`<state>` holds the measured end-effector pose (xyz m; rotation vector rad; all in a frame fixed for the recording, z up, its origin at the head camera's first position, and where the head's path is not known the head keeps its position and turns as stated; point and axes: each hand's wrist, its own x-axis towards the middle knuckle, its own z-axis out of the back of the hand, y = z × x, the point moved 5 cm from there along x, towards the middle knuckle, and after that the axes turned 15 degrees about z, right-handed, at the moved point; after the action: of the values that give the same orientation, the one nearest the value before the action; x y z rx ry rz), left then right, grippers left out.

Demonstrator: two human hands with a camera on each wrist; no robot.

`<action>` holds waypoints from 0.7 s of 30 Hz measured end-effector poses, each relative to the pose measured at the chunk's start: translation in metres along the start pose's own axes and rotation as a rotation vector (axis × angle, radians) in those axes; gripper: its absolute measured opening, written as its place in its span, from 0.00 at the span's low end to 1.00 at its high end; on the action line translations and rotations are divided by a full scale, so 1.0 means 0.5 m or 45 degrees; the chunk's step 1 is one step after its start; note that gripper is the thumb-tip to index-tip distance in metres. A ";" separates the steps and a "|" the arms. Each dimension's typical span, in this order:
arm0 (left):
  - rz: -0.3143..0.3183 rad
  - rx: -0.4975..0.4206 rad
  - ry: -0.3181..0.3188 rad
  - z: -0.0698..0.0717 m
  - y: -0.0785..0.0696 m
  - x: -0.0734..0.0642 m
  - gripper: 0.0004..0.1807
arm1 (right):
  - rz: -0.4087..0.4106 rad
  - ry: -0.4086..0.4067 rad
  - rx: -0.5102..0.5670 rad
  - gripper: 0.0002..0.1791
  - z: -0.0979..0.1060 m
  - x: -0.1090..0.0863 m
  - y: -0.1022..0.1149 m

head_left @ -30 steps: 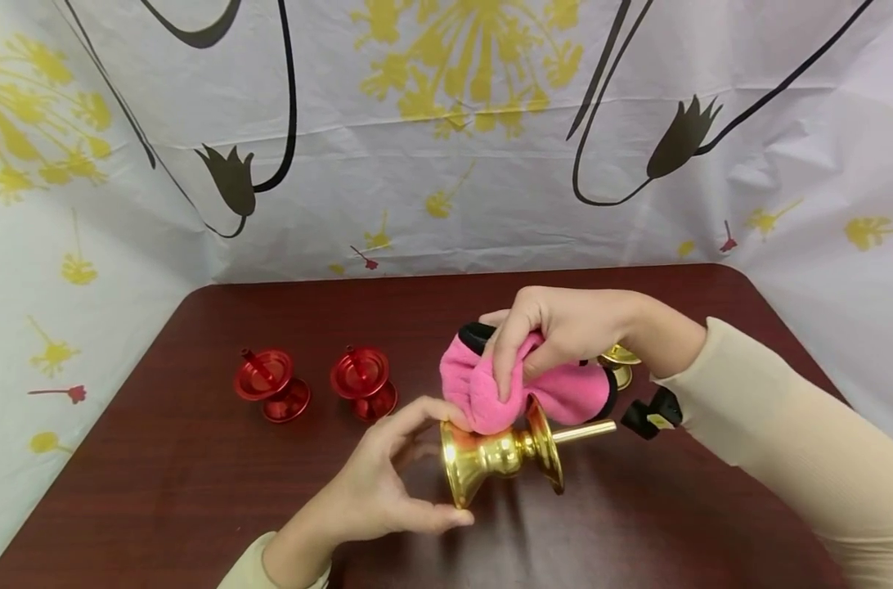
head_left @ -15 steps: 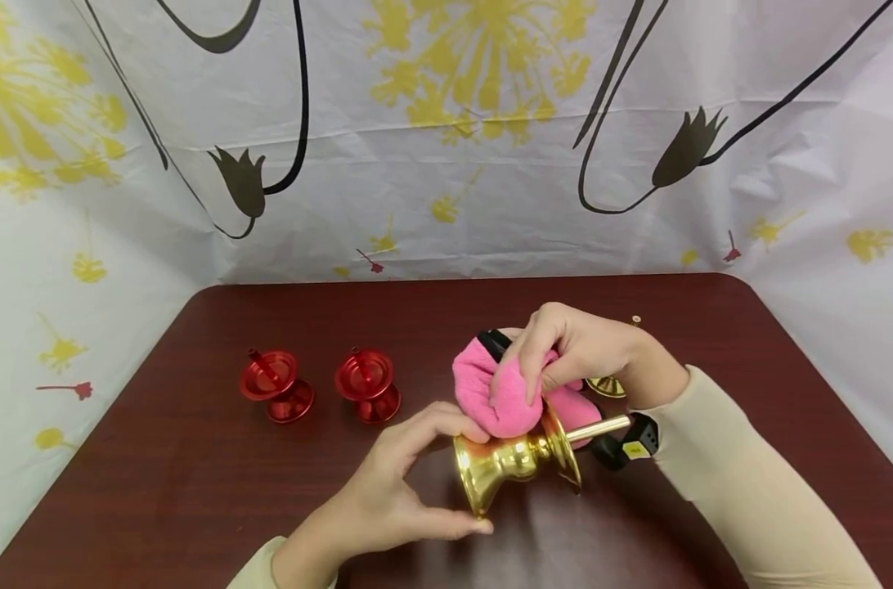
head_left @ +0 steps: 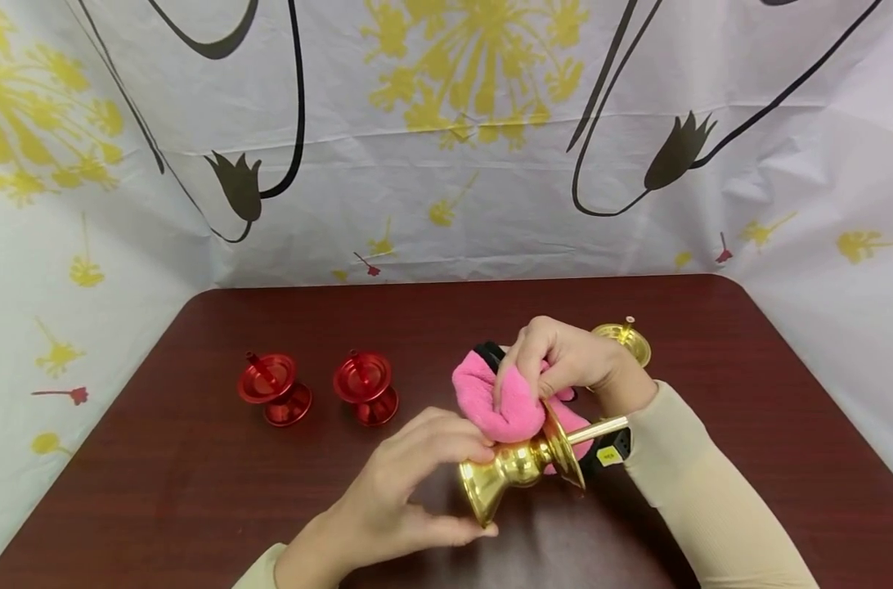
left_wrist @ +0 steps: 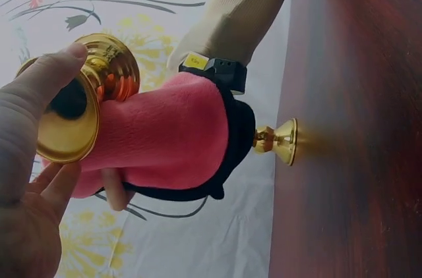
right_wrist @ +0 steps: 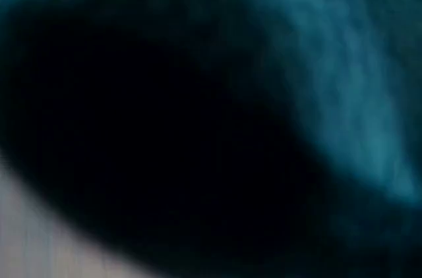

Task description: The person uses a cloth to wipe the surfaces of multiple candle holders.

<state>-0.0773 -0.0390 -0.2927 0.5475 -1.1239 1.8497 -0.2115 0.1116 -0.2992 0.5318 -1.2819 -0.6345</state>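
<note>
Head: plush cloth (head_left: 507, 415), glossy flared stand (head_left: 518, 465)

Head view brightly, evenly lit, highlights thrown off the gold stand (head_left: 518, 465), pale glare and soft shadow cast on the tabletop (head_left: 549, 560), left wrist view washed out at upper left, right wrist view mostly blacked out, teal-tinted, blurred

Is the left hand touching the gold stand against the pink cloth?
Touching: the left wrist view shows the left hand gripping the gold stand between thumb and fingers.
</note>
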 end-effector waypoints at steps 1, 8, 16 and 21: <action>0.003 0.008 0.001 0.000 0.000 -0.001 0.31 | -0.017 0.008 -0.008 0.10 0.000 -0.002 0.001; 0.163 -0.081 0.075 -0.008 0.020 -0.012 0.35 | -0.189 0.147 -0.150 0.04 0.003 0.006 0.027; 0.259 -0.173 0.099 -0.014 0.041 -0.015 0.40 | -0.375 0.262 -0.347 0.13 -0.005 0.053 0.057; 0.275 -0.243 0.102 -0.013 0.044 -0.015 0.40 | -0.383 0.269 -0.373 0.13 -0.005 0.058 0.059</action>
<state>-0.0916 -0.0412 -0.3122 0.2479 -1.3302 1.9010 -0.2003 0.1125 -0.2594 0.5366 -0.8969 -0.9731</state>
